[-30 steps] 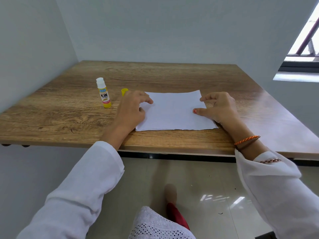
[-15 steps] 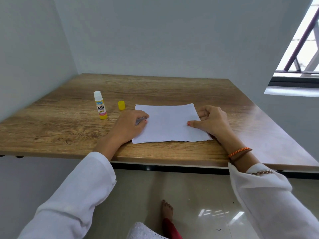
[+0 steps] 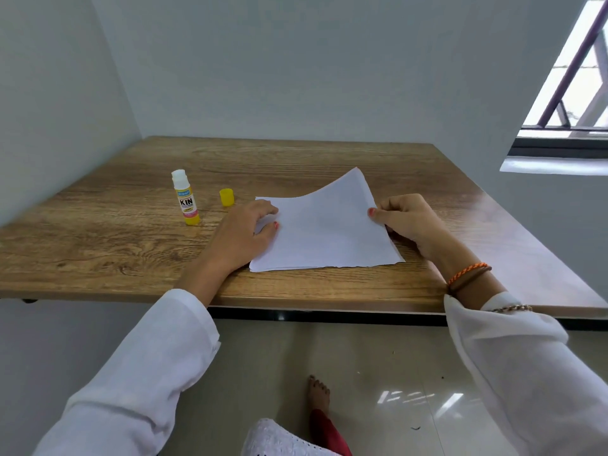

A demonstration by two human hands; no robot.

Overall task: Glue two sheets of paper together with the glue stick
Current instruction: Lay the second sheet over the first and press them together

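Observation:
White paper sheets (image 3: 324,232) lie stacked near the front edge of the wooden table (image 3: 131,245). My right hand (image 3: 406,222) pinches the right edge of the top sheet, whose far right corner is lifted off the sheet below. My left hand (image 3: 245,233) rests on the left edge of the paper, fingers bent, pressing it down. An uncapped glue stick (image 3: 186,197) with a yellow base stands upright to the left of the paper. Its yellow cap (image 3: 226,197) sits on the table between the stick and the sheets.
Walls close in the table at the left and the back. A window (image 3: 572,80) with bars is at the upper right. Below the table's front edge are a tiled floor and a bare foot (image 3: 317,394).
My right hand has taken hold of the top sheet's right edge and raised its far corner. My left hand stays on the left edge. The camera view has tilted upward.

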